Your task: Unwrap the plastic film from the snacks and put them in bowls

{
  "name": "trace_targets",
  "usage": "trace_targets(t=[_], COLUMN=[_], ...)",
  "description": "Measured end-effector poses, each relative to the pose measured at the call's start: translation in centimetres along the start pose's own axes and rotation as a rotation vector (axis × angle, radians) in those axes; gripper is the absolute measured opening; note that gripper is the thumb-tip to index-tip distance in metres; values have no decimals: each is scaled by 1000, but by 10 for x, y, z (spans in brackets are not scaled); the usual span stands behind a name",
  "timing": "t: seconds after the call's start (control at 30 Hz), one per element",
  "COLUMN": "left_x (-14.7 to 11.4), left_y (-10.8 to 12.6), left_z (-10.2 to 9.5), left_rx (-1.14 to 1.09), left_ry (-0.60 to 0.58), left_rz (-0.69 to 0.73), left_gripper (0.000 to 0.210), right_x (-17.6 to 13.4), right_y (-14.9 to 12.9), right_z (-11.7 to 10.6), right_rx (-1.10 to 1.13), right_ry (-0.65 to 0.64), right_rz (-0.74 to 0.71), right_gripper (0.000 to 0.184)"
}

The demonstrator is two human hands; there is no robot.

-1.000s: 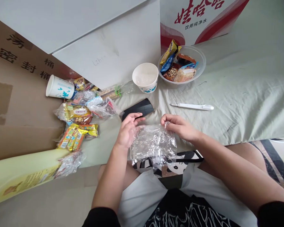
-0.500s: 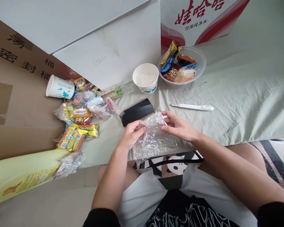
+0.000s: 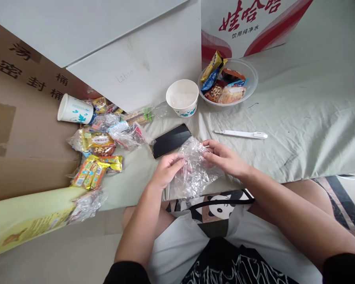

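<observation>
Between my hands is a crumpled clear plastic bag [image 3: 192, 173], spread down toward the front edge of the cloth-covered surface. My left hand [image 3: 167, 170] pinches its left side between thumb and fingers. On the right, my right hand [image 3: 221, 157] grips the bag's upper right part with thumb and fingertips. Just beyond the bag lies a black smartphone [image 3: 171, 141]. A white craft knife [image 3: 241, 134] rests to the right, beyond my right hand.
A white paper bowl [image 3: 182, 108] and a clear plastic bowl [image 3: 251, 88] of wrapped snacks stand at the back. To the left are a tipped paper cup [image 3: 73, 110], several snack packets [image 3: 90, 173] and a brown carton [image 3: 32, 130]. White boxes [image 3: 154, 59] rise behind.
The plastic bag has shifted and bunched differently between my hands, its upper edge rising slightly over the phone's corner. Both hands have barely moved; the other things stay in place.
</observation>
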State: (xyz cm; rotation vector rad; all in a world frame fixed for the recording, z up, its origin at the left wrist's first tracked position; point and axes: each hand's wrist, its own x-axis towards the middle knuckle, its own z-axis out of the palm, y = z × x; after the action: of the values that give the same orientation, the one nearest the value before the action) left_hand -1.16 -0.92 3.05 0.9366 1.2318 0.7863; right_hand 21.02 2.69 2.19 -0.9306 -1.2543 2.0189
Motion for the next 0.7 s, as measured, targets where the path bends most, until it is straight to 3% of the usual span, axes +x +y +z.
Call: trace_targets(t=[0.17,0.37,0.47,0.6,0.7], left_x=[2,-2,-2,0,0], left_y=[-4,-4,-6,-11,-12], left_z=[0,0,2,2,-1], left_rx=[-88,-237,-240,-80,12], left_ry=[153,103,104,168,143], left_rz=[116,208,200,230,216], left_gripper=[29,33,33,26,23], right_x=[1,1,-1,0,2], right_y=[4,6,1,0,3], right_z=[-1,-2,-2,-1,-2], right_rx=[10,-25,-51,-96,-172], right_ry=[48,132,59,-113,-87], right_rz=[0,-52,-69,-98,-84], right_gripper=[46,49,47,35,26])
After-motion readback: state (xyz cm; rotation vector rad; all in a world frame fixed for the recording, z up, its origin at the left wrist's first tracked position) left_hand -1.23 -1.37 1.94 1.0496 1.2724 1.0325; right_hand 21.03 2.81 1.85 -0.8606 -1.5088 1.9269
